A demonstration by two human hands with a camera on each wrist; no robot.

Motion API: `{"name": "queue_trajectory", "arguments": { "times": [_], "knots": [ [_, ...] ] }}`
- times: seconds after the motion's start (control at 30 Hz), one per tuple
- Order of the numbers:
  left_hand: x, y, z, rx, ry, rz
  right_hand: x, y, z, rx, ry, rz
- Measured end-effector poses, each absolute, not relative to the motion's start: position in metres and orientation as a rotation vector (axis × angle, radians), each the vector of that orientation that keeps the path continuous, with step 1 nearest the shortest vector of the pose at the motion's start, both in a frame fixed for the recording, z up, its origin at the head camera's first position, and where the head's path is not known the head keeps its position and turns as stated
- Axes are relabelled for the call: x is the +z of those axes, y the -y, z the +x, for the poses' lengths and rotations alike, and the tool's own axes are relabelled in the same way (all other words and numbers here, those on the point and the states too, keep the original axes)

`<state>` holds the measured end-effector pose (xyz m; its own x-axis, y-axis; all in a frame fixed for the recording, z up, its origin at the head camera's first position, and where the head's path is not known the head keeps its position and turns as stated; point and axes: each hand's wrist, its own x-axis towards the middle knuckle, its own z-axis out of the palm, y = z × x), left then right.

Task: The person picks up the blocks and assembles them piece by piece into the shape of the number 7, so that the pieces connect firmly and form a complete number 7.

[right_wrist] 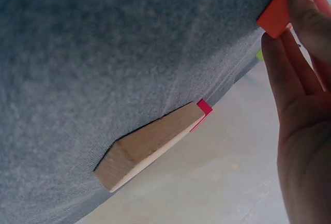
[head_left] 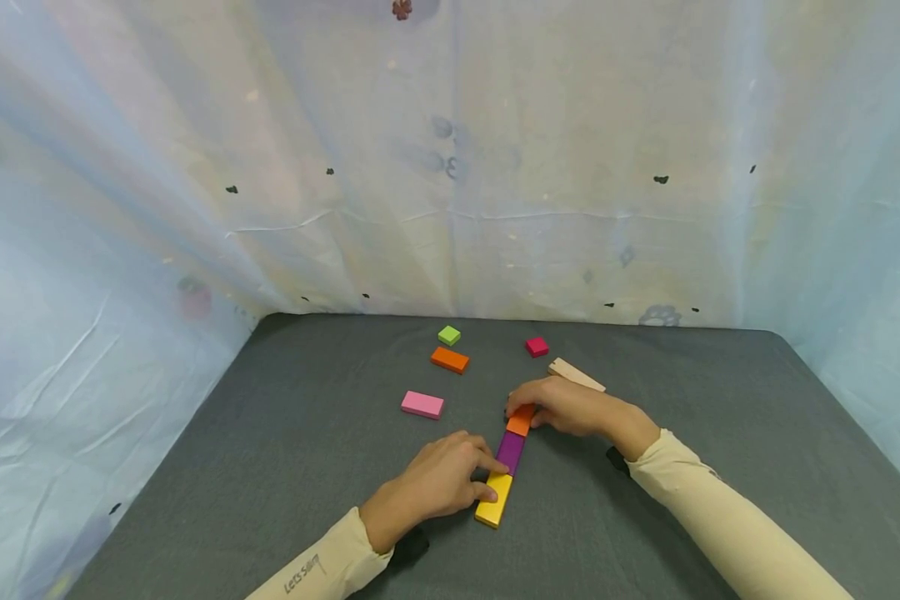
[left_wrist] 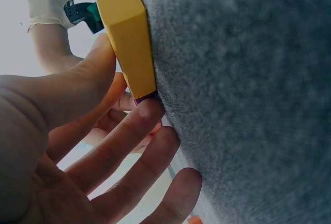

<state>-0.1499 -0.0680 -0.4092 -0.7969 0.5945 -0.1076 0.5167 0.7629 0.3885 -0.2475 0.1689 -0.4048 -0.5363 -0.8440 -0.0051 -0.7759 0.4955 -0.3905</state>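
An orange block [head_left: 521,419], a purple block [head_left: 511,452] and a yellow block [head_left: 494,502] lie end to end in a slanted row on the grey cloth. My right hand [head_left: 573,406] grips the orange block at the far end, thumb on one side and fingers on the other. In the right wrist view this orange block [right_wrist: 282,9] sits between thumb and fingertips. With fairly straight fingers, my left hand [head_left: 442,475] touches the row. Its thumb rests on the yellow block [left_wrist: 126,38], and its index finger reaches the seam with the purple one.
Left of the row lie a pink block [head_left: 422,405], another orange block [head_left: 450,360] and a small green block [head_left: 449,335]. A plain wood block [head_left: 576,375] and a small red block [head_left: 537,347] lie beyond the right hand. A pale sheet [head_left: 450,250] hangs behind the table.
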Motion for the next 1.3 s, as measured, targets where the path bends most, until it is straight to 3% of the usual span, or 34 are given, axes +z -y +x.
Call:
{"name": "queue_trajectory", "arguments": {
  "times": [1.3],
  "knots": [
    [-0.4061, 0.0679, -0.1473, 0.472, -2.737, 0.886, -0.403, -0.1691, -0.2476, -0.491, -2.527, -1.369]
  ]
}}
